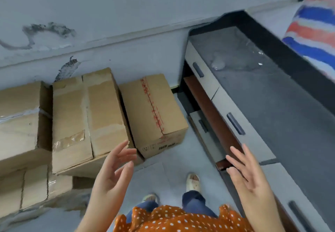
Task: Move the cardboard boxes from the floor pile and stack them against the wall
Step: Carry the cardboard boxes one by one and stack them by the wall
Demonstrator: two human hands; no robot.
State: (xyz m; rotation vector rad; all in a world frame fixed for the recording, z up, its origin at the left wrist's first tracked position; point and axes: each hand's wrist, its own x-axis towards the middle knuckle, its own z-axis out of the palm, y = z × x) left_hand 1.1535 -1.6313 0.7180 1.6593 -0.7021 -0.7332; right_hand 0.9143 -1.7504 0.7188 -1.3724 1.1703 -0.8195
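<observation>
Currently both hands empty w/ fingers spread, left hand (pixel 116 168) just in front of the taped box (pixel 87 119), right hand (pixel 246 173) near the cabinet (pixel 272 96), while the red-taped box (pixel 154 112) sits on the floor against the wall (pixel 126 14).

Person, head view. Top (pixel 181 219): orange fabric, small white polka dots, ruffled hem. Trousers (pixel 194 202): blue denim. Shoes (pixel 193 182): pale cream, low-cut, scuffed toe on the right one. Forearms bare, no sleeves, rings or watch visible.
</observation>
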